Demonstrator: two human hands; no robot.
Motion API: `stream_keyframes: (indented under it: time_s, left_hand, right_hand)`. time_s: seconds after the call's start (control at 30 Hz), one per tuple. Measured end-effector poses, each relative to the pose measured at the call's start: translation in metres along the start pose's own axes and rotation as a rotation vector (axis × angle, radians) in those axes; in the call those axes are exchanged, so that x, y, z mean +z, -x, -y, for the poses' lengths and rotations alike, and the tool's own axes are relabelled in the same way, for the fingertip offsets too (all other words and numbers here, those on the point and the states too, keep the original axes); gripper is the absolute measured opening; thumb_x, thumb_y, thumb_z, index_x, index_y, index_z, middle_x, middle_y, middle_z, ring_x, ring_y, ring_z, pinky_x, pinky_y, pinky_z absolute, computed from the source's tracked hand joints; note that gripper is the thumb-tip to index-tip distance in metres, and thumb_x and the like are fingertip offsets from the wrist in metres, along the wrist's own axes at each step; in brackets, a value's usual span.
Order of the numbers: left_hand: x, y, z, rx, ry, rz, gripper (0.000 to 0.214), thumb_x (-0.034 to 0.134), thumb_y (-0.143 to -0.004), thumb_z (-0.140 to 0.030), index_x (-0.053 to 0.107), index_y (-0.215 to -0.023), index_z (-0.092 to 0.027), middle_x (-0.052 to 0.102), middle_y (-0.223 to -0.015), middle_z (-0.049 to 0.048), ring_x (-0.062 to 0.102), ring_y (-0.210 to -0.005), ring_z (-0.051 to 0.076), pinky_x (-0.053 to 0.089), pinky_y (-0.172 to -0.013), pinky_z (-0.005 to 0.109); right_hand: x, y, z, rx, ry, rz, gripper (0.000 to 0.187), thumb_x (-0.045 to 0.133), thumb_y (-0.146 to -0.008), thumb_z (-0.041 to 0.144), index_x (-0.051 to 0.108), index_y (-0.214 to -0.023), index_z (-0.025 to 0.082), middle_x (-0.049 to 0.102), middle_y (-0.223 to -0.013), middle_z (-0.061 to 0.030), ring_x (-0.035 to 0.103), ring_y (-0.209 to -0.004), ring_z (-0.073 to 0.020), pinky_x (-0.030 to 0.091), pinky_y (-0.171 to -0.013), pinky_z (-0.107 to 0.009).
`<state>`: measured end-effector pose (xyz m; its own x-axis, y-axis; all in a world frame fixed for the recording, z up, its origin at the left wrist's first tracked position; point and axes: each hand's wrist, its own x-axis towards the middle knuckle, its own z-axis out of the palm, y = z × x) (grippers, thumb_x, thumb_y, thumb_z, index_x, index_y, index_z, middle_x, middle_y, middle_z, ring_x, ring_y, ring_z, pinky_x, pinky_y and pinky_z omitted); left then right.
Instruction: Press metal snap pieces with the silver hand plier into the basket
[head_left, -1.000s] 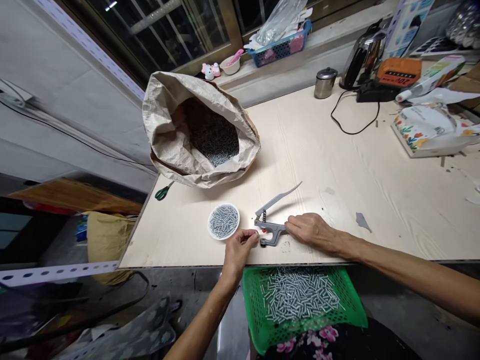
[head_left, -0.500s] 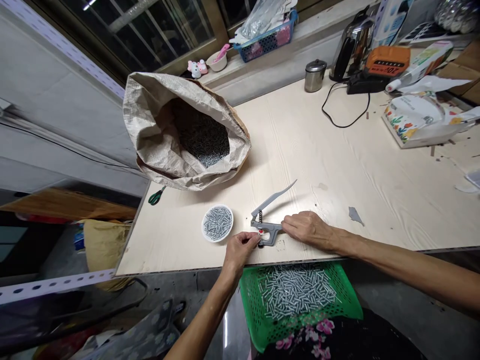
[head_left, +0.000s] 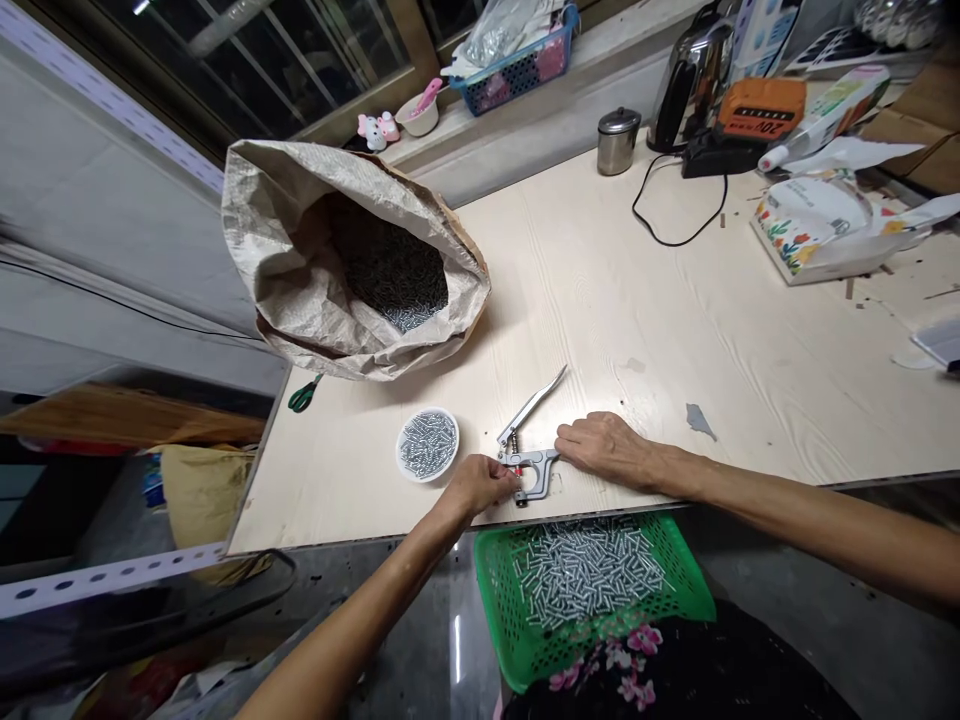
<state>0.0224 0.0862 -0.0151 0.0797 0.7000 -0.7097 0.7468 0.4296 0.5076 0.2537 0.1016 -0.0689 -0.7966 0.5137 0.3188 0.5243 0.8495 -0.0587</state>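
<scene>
Grey snap-fastener pliers [head_left: 537, 474] rest near the front edge of the table, with the upper lever raised and a spring under it. My right hand [head_left: 604, 450] is closed round the end of their lower handle. At the jaw, beside a small red piece [head_left: 517, 471], my left hand [head_left: 480, 484] has its thumb and fingers pinched together. Whatever lies in that pinch is too small and hidden to name. Left of the pliers stands a white bowl [head_left: 401, 462] of small metal screw-like pieces.
A large open sack [head_left: 262, 260] of dark metal pieces stands behind the bowl, with green-handled scissors [head_left: 302, 396] beside it. Below the table edge is a green basket [head_left: 495, 620] full of metal pieces. A lidded metal jar [head_left: 617, 150], kettle [head_left: 686, 90] and tissue pack [head_left: 825, 235] stand farther back.
The pliers have turned slightly in my right hand, and their lever tip is lower to the left. My left hand stays pinched at the jaw. The whole view has shifted a little.
</scene>
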Motion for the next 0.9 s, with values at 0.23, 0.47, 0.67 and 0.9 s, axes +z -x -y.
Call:
stream_keyframes:
  time_s: [0.23,0.47,0.67,0.9]
  left_hand:
    - [0.01,0.003,0.005,-0.109,0.147,0.037,0.038,0.071,-0.052,-0.046,0.046,-0.043,-0.019,0.038,-0.036,-0.0064,0.035,-0.039,0.009,0.031,-0.043,0.024]
    - [0.018,0.011,0.01,-0.151,0.243,0.022,0.037,0.074,-0.052,-0.047,0.051,-0.046,-0.018,0.045,-0.036,-0.0048,0.038,-0.037,0.008,0.03,-0.041,0.023]
    - [0.02,0.013,0.007,-0.142,0.226,0.012,0.036,0.073,-0.054,-0.044,0.049,-0.045,-0.018,0.045,-0.036,-0.0046,0.039,-0.036,0.008,0.029,-0.041,0.023]
    - [0.019,0.016,0.006,-0.115,0.239,0.017,0.034,0.074,-0.05,-0.046,0.056,-0.049,-0.017,0.048,-0.04,-0.0041,0.041,-0.04,0.009,0.03,-0.043,0.023]
  right_hand:
    - [-0.004,0.0,0.006,0.018,-0.044,0.1,0.016,0.043,-0.093,0.009,0.052,-0.084,0.018,0.059,-0.079,-0.0004,0.047,-0.065,-0.0144,0.029,-0.058,-0.03]
    - [-0.022,0.001,-0.004,0.114,-0.178,0.099,0.066,0.06,-0.079,0.062,0.049,-0.124,0.015,0.047,-0.133,-0.0191,0.041,-0.118,-0.0331,0.037,-0.091,-0.05]
    - [-0.02,-0.007,-0.026,0.111,-0.197,0.239,0.103,0.068,-0.063,0.071,0.034,-0.141,0.013,0.028,-0.148,-0.0235,0.016,-0.137,-0.0417,0.017,-0.105,-0.063]
    - [-0.022,-0.013,-0.033,0.111,-0.24,0.25,0.102,0.072,-0.06,0.068,0.036,-0.14,0.017,0.041,-0.139,-0.0189,0.028,-0.13,-0.04,0.028,-0.101,-0.059]
